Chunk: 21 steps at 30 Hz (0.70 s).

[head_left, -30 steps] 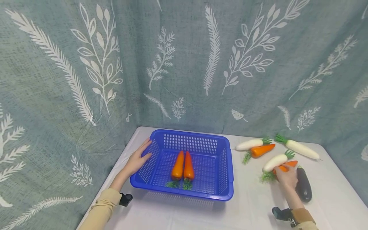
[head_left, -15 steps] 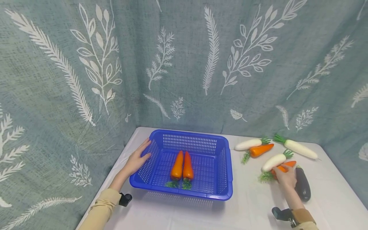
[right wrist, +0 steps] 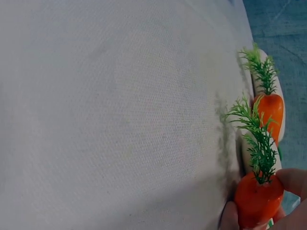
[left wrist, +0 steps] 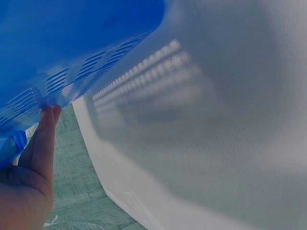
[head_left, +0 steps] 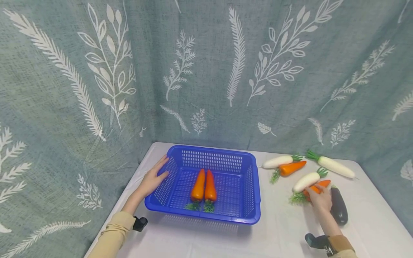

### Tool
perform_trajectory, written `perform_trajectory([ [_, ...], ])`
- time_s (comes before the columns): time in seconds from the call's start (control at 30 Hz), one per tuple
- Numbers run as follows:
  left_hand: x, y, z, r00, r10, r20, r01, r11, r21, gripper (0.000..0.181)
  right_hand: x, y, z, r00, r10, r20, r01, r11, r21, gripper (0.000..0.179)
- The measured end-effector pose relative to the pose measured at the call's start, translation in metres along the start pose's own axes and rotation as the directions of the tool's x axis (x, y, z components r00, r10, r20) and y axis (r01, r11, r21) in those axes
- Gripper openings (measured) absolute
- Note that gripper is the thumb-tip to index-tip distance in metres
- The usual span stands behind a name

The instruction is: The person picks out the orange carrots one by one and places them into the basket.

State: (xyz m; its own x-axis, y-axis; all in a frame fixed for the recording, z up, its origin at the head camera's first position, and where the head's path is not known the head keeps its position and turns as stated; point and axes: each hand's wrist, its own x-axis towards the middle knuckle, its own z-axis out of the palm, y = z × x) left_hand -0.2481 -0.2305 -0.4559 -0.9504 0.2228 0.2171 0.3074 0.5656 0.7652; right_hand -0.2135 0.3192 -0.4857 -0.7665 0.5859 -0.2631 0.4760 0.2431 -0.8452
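My left hand (head_left: 152,181) lies with straight fingers along the left side of a blue plastic basket (head_left: 222,218). In the left wrist view the fingertips are right at the basket's slotted outer wall (left wrist: 57,81). Two orange carrots (head_left: 198,190) lie side by side in the basket, leafy ends toward me. On the right, my right hand (head_left: 322,200) holds another carrot (right wrist: 259,196), thumb and fingers on either side of its thick end, green leaves sticking out. That carrot lies between a white radish (head_left: 306,182) and a dark eggplant (head_left: 338,208).
Behind the right hand, a white radish (head_left: 277,162) lies against a carrot (head_left: 292,168). One more radish (head_left: 337,167) lies near the table's back right corner. A patterned green-grey curtain (head_left: 206,71) hangs behind and left of the white-covered table (head_left: 274,229).
The whole view has shifted very slightly. Both hands stay where they were, the left at the basket and the right on the carrot.
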Motion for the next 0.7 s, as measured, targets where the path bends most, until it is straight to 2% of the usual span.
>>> perform_trajectory([
  [0.27,-0.0009,-0.0001,0.0003,1.000,-0.002,-0.004,0.002,1.000,0.007,0.053,-0.0008,0.0018,0.0009,1.000,0.013,0.019,-0.014,0.998,0.062,0.065],
  [0.5,-0.0001,-0.0007,0.0009,1.000,-0.002,0.001,0.002,1.000,0.005,0.053,-0.0014,0.0065,-0.0014,1.000,-0.001,0.018,-0.001,0.997,0.076,0.068],
  [0.7,0.0003,-0.0012,0.0001,1.000,0.009,0.001,-0.009,1.000,0.008,0.053,-0.0024,0.0066,-0.0020,0.999,0.020,0.040,-0.027,0.983,0.180,0.071],
])
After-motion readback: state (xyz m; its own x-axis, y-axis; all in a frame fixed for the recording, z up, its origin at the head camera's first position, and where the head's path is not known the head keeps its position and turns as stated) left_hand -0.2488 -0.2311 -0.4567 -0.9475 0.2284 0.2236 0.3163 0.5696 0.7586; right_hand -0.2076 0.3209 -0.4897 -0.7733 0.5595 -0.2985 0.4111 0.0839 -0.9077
